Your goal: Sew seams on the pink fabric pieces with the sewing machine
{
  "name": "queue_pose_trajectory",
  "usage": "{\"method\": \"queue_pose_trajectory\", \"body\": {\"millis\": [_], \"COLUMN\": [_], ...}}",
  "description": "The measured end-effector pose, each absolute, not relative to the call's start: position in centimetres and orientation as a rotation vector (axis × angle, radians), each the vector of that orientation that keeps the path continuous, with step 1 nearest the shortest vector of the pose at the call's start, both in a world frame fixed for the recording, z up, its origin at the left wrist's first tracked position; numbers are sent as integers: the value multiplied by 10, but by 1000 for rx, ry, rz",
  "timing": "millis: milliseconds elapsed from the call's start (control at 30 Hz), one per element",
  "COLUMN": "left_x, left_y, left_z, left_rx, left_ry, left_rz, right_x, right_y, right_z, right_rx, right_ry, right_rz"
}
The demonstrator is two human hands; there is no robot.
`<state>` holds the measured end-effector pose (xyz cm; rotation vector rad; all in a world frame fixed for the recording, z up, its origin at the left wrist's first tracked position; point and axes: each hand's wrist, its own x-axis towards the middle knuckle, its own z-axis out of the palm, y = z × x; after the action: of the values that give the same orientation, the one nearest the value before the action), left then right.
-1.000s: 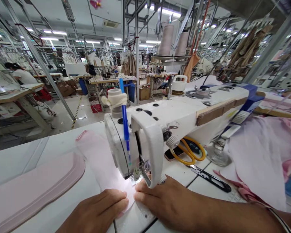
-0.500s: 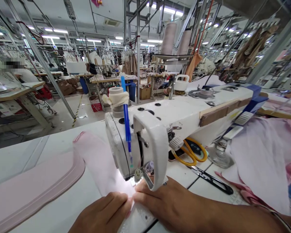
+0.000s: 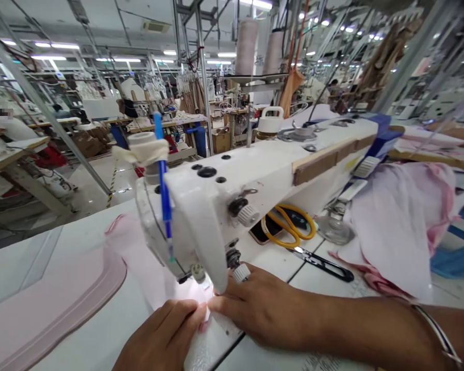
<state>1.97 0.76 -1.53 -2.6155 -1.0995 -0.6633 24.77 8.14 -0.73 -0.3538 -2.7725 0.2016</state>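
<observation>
No legible text, label or number anywhere

left hand point(image 3: 164, 335), right hand point(image 3: 261, 314), pink fabric point(image 3: 150, 268), sewing machine point(image 3: 232, 196)

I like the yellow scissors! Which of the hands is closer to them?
The right. The right hand lies flat on the table just in front of the yellow scissors, not touching them. The left hand is farther away, beyond the sewing machine's head, pressing the pink fabric.
</observation>
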Motion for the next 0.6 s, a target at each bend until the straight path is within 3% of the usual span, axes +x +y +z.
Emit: {"method": "queue_pose_trajectory", "body": {"millis": [167,600], "left_x": [14,14], "left_y": [13,14], "left_z": [-14,-10], "left_rx": [-2771,-2754], "left_ry": [-1326,-1295], "left_rz": [-758,-788], "right_x": [248,245], "right_y": [85,78], "right_z": [-9,-9], "right_rx": [-356,-334], "right_ry": [-2730,-2706], "right_rz": [221,135]}}
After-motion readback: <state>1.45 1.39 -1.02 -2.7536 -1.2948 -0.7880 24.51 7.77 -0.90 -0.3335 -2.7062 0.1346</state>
